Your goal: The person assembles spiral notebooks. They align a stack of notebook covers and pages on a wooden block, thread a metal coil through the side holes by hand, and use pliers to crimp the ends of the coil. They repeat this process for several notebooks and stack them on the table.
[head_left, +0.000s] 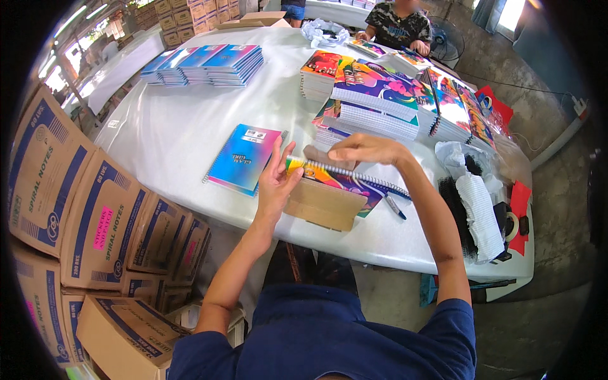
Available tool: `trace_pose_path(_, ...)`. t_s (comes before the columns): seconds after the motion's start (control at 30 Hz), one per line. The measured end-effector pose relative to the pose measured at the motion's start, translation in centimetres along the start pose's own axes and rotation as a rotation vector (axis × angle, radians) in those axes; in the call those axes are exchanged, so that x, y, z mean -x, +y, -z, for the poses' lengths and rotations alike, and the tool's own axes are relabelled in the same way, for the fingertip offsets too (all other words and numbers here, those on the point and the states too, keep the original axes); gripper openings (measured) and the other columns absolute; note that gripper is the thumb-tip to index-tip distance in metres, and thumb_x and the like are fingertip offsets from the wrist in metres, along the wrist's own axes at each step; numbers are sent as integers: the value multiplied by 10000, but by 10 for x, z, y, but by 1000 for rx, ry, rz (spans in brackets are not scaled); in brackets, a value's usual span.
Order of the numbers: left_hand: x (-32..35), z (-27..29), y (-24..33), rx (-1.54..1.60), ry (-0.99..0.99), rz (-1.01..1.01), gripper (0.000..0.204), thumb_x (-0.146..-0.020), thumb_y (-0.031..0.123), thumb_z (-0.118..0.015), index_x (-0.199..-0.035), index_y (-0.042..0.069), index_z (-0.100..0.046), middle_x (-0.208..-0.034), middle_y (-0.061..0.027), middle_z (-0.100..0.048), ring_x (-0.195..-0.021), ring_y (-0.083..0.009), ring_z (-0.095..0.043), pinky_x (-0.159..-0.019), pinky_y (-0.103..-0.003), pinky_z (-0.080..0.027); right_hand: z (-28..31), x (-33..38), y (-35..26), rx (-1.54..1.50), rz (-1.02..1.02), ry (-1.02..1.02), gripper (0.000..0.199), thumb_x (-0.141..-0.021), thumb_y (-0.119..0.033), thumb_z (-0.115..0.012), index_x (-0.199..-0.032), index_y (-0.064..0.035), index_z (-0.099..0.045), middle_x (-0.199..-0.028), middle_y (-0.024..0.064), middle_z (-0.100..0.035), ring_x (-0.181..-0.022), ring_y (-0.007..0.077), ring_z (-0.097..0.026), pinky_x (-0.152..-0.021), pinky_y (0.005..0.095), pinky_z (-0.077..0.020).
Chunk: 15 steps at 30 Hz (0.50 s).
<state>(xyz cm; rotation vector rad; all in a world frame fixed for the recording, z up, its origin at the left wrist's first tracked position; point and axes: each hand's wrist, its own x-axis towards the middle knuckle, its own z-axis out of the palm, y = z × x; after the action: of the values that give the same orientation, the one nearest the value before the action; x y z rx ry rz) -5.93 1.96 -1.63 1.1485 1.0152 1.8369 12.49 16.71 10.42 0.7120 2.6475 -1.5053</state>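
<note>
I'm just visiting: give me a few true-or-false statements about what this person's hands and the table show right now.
1. The left hand rests its fingers on the colourful spiral-bound notebook. True.
2. The right hand holds a pair of scissors. False: it presses on the notebook's wire spine.
3. A blue-pink spiral notebook lies left of the hands. True.
4. The white table holds no stacks. False: a blue notebook stack sits at the far left.

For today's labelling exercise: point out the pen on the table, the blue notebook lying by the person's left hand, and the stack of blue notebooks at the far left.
pen (pixel 394 206), head view, on its barrel.
blue notebook (pixel 244 158), head view, middle of its cover.
stack of blue notebooks (pixel 209 62), head view, top covers.
</note>
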Motion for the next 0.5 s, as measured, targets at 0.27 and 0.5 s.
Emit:
trace_pose_path(0.27, -1, 4, -8, -26, 26, -64, 789, -871, 39, -642, -1509, 63, -177, -1533, -166, -260, -1344, -203, -374, -1001, -294, -386, -8, 5, -9, 11, 52, 32, 604, -871, -503, -603, -1200, 3, -621, -1165, 143, -627, -1071, 227, -566, -915, 340, -444)
trace_pose_path(0.5, -3, 1, 4, 68, 45, 46, 796, -869, 22, -640, -1487, -17, -139, -1563, -140, -168, -1398, -283, -274, -1108, -354, -297, -2, -2, -15, 29, 133, 45, 635, -867, -518, -606, -1251, -13, -587, -1116, 124, -635, -1013, 202, -581, -780, 322, -516)
